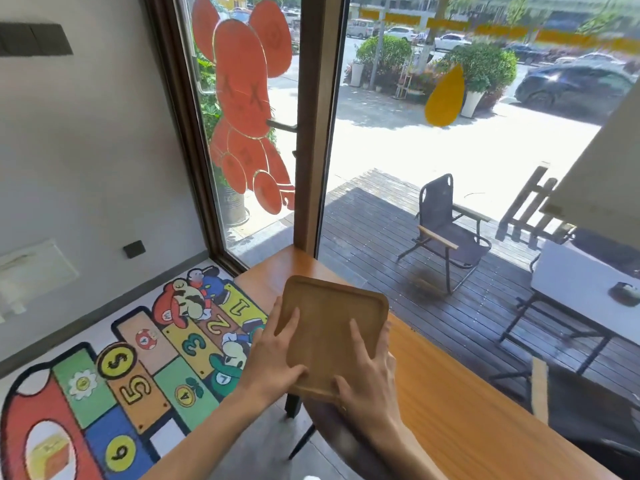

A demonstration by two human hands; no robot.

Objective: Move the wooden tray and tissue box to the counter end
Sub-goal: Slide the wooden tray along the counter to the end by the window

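A square wooden tray [332, 317] with a raised rim is held tilted above the near edge of the long wooden counter [460, 410]. My left hand [277, 355] grips its left side, thumb on the inside surface. My right hand [367, 372] grips its near right corner, fingers spread over the tray's inside and rim. The tray is empty. The counter's far end [277, 268] meets the window frame just beyond the tray. No tissue box is in view.
A dark round stool [332, 431] stands under the tray beside the counter. A colourful numbered play mat [131, 375] covers the floor at left. A large window [450, 133] runs along the counter's far side, with a folding chair outside.
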